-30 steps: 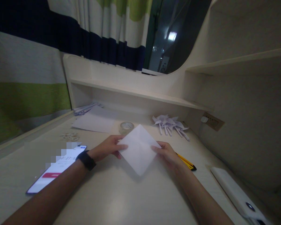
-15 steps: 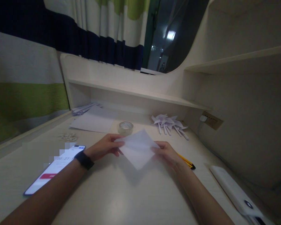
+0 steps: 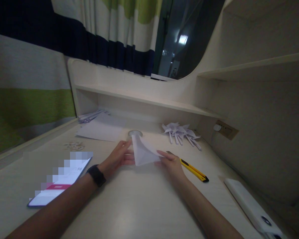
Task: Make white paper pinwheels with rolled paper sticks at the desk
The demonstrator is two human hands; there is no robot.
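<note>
Where a second ago the white paper sheet [image 3: 144,153] lay open as a flat diamond, it now stands half-folded between left hand [image 3: 118,156] and right hand [image 3: 169,162], fingers pinching its edges, fold under way.

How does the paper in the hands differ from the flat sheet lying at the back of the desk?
The folded paper is held up off the desk between the left hand and the right hand; the flat sheet lies on the desk, untouched. The folded paper is creased into a pointed, triangular shape; the flat sheet looks unfolded. The folded paper appears smaller. Both are plain white paper.
</note>
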